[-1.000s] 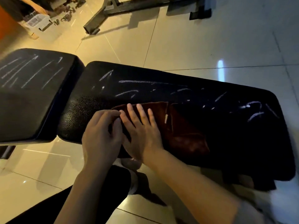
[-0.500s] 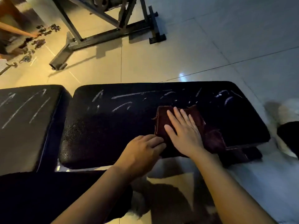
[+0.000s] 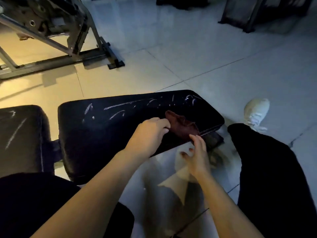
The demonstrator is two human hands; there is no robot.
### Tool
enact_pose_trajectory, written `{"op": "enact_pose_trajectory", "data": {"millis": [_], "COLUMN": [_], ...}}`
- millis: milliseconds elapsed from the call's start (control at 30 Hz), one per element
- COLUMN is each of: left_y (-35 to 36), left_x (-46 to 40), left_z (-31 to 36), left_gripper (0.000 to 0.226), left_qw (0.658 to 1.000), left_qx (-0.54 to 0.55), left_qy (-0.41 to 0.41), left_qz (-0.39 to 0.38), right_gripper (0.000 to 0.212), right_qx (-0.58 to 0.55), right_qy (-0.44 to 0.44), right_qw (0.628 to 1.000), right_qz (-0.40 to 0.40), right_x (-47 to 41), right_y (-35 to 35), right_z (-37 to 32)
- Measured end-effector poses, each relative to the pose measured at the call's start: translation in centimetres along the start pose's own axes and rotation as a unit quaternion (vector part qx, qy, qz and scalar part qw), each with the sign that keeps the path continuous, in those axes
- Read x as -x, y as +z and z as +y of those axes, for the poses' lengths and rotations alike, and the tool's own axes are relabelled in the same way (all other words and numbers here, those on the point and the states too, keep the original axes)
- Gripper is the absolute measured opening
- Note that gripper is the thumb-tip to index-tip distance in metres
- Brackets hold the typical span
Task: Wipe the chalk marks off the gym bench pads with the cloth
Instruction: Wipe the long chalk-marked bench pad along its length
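Cloth (image 3: 181, 126) bunched on pad (image 3: 106, 134), long axis running far-left to near-right.

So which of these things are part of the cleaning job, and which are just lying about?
Part of the job:
dark red cloth
long black chalk-marked bench pad
shorter black chalk-marked pad
left hand
right hand

Just lying about:
grey metal gym frame
white shoe
black rack

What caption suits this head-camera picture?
Left hand pinches dark red cloth on chalk-streaked black bench pad; right hand open beside it.
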State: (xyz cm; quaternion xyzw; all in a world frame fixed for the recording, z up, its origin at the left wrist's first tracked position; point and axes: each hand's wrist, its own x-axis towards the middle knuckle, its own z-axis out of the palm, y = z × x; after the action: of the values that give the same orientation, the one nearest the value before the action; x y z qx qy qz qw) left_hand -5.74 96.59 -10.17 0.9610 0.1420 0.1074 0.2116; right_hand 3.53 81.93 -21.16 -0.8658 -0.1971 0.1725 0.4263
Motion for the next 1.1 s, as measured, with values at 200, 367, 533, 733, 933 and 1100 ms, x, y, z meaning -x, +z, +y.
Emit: {"op": "enact_pose_trajectory", "data": {"millis": [200,367,533,733,933,1100], "left_y": [-5.8,-7.9,-7.7,-6.9,-6.2,-4.5], "left_x": [3.1,4.6,4.9,3.4,0.6,-0.9], "left_z": [1.1,0.5,1.8,3.4,0.0,-2.2], "left_gripper": [0.009,0.006,0.012,0.008,0.012,0.006], "left_qw": [0.997,0.997,0.987,0.970,0.957,0.921], "left_qx": [-0.024,-0.047,-0.029,0.026,-0.153,-0.324], "left_qy": [0.066,0.050,-0.007,-0.044,-0.084,-0.112], "left_qz": [0.007,-0.023,-0.157,-0.237,-0.230,-0.186], "right_gripper": [0.031,0.012,0.016,0.037,0.027,0.053], "right_qx": [-0.166,-0.125,-0.066,-0.077,-0.068,-0.209], "right_qy": [0.075,0.019,0.019,0.000,-0.005,0.013], "right_qw": [0.983,0.989,0.986,0.963,0.968,0.951], "right_qz": [0.007,0.083,0.151,0.260,0.241,0.230], "right_x": [3.8,6.6,8.0,7.9,4.4,-0.3], "right_y": [1.0,1.6,0.5,-0.3,2.0,7.2], "right_z": [-4.7,-4.2,-0.3,1.4,0.1,-3.4]}}
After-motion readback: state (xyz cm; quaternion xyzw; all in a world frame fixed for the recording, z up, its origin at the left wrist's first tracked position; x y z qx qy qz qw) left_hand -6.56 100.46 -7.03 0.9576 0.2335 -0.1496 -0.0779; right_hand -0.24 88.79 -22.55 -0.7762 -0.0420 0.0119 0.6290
